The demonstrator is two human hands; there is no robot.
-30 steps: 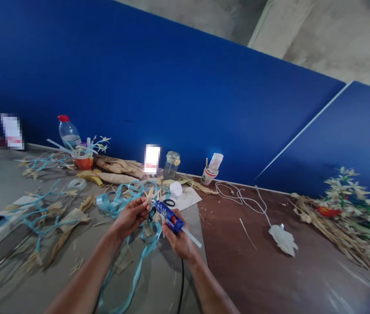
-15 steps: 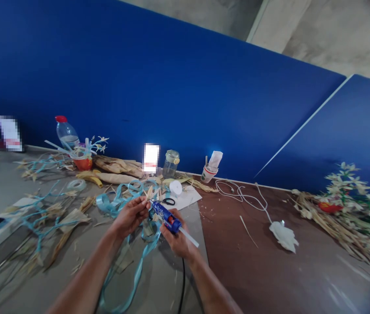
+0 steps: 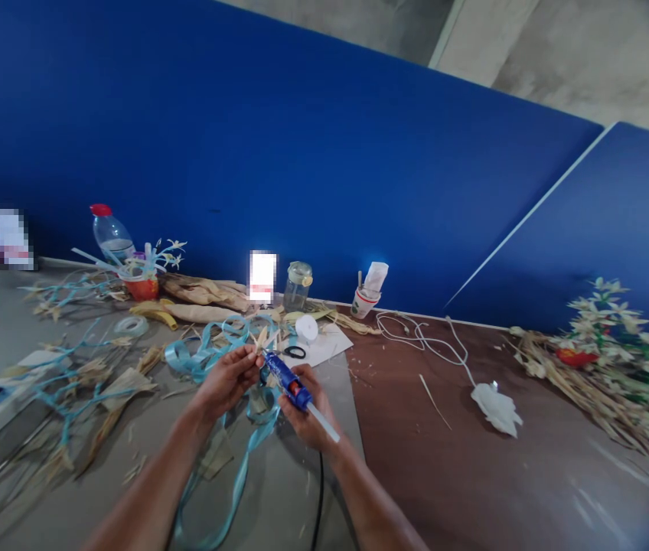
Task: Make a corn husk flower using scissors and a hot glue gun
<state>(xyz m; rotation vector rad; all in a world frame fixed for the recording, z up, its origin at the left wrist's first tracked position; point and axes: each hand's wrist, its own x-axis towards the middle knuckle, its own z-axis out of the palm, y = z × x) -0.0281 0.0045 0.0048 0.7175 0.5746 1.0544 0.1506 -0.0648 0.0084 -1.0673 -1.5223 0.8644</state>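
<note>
My right hand (image 3: 308, 414) is closed round a blue glue gun (image 3: 285, 375) with a clear glue stick poking out of its back. The gun's nozzle points up-left at a small pale straw flower piece (image 3: 262, 339), which my left hand (image 3: 226, 379) pinches between its fingertips. The gun's black cord (image 3: 318, 497) runs down toward me. Both hands hover just above a tangle of light blue ribbon (image 3: 210, 352) on the grey table (image 3: 72, 474).
Black scissors (image 3: 295, 352), a white tape roll (image 3: 307, 327) and paper lie just beyond the hands. A glass jar (image 3: 298, 286), paper cup (image 3: 364, 301), water bottle (image 3: 107, 233) and orange cup (image 3: 141, 285) line the blue wall. White cable (image 3: 433, 348) crosses the brown table; straw flowers (image 3: 617, 344) right.
The hands keep the same grip and stay together; the glue gun has tilted slightly and the whole scene has shifted a little left as my head turned.
</note>
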